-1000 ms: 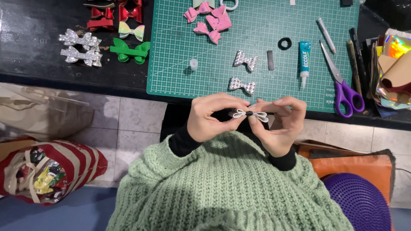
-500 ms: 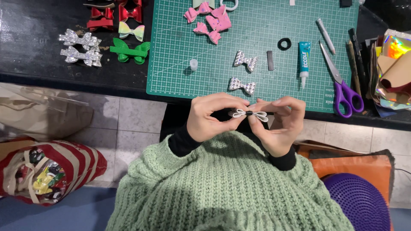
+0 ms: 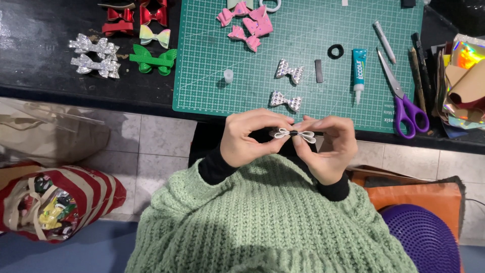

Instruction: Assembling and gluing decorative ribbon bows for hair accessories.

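Left hand (image 3: 246, 135): fingertips pinch the left loop of the small white bow (image 3: 292, 134).
Right hand (image 3: 327, 146): pinches its right loop.
Bow: held above the lap, near the green cutting mat (image 3: 323, 30) on the tabletop (image 3: 40, 30).

On the green cutting mat (image 3: 212, 96) we logged two silver bows (image 3: 289, 71), pink bows (image 3: 245, 23), a glue tube (image 3: 359, 65) and purple-handled scissors (image 3: 404, 103); beside it lay green (image 3: 153, 60), red (image 3: 136, 14) and glittery silver bows (image 3: 95, 55).
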